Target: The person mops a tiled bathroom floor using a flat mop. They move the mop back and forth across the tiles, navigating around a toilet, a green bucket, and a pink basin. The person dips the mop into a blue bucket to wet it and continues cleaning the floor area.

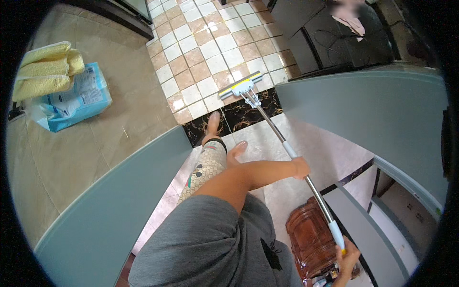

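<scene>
A sponge mop with a light-blue head (243,87) and a long metal pole (319,198) slants from upper centre to lower right. Its grey sponge strip, edged in yellow, lies over the checkered tiles just beyond a black marbled threshold (253,111). My left arm reaches across my body, and my left hand (300,168) is wrapped round the pole by a white sleeve. Lower down, my right hand (349,258) closes round the white and yellow grip at the pole's end. My left foot (213,123) is on the threshold; the other foot is on pale floor.
Greenish-grey panels (119,191) flank the doorway on both sides. At left, yellow towels (48,71) rest on a blue-and-white package (79,103). A carved brown wooden piece of furniture (311,237) stands lower right, close to the pole. Dark cabinets (299,28) line the upper right.
</scene>
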{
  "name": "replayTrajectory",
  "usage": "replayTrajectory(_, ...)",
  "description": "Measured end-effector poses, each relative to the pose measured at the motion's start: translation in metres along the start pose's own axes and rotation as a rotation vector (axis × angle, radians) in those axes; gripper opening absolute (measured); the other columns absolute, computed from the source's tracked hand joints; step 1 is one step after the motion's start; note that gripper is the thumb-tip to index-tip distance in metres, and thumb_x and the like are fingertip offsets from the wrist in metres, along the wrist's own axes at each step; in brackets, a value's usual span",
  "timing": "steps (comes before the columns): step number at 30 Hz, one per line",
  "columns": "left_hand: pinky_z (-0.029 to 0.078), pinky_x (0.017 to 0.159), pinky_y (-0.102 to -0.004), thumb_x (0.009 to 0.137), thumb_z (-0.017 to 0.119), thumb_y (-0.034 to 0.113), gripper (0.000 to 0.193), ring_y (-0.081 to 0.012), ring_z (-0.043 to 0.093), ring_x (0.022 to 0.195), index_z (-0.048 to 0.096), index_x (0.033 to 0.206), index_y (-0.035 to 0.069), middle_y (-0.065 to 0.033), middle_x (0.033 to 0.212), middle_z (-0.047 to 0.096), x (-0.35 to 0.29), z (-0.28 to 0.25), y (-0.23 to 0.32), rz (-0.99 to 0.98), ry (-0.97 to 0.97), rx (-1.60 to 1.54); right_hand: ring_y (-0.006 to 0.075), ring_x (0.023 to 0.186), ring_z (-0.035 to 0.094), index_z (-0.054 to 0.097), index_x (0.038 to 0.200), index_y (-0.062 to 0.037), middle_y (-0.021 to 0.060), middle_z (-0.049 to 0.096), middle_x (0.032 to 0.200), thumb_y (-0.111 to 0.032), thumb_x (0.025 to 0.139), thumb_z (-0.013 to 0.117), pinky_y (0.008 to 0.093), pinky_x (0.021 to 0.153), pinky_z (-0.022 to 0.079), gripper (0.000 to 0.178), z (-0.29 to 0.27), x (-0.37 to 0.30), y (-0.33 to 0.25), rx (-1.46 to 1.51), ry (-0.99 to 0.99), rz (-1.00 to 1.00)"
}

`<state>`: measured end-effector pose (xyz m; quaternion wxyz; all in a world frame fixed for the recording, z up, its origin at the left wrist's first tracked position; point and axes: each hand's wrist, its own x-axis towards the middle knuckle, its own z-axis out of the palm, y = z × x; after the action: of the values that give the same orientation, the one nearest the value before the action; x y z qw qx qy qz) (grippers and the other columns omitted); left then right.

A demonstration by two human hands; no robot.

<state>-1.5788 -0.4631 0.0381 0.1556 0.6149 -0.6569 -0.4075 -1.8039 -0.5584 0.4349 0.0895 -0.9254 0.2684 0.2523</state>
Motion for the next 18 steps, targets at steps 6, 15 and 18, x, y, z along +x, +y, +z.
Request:
replayTrajectory(6,0.050,0.076,-0.0433,0.079,0.063,0.033,0.022,-0.0277,0.068,0.085,0.070,0.085,0.013,-0.0077,0.083,0.070,-0.036,-0.001,-0.035,0.003,0.034,-0.007,0.0401,0.078,0.065,0.065,0.103,-0.0018,0.0214,0.067,0.089,-0.021,0.074,0.074,0.0438,0.071,0.052,0.035,0.017,0.033,-0.031,0.065,0.016,-0.047)
replayTrajectory(15,0.049,0.081,-0.0450,0.078,0.065,0.027,0.015,-0.0269,0.068,0.089,0.072,0.087,0.017,-0.0051,0.087,0.071,-0.161,-0.033,-0.182,-0.201,-0.047,0.170,0.0352,0.085,0.069,0.065,0.112,0.0001,0.0216,0.069,0.099,-0.017,0.079,0.072,0.0401,0.075,0.055,0.038,0.104,0.102,-0.177,0.326,0.123,-0.030)
replayTrajectory(18,0.043,0.093,-0.0487,0.082,0.063,0.023,0.012,-0.0249,0.066,0.091,0.072,0.088,0.018,-0.0036,0.087,0.070,-0.210,-0.067,-0.244,-0.345,0.027,0.311,0.0272,0.072,0.066,0.065,0.114,-0.0021,0.0161,0.067,0.083,-0.020,0.079,0.074,0.0359,0.065,0.051,0.040,0.108,0.156,-0.235,0.430,0.083,0.035)
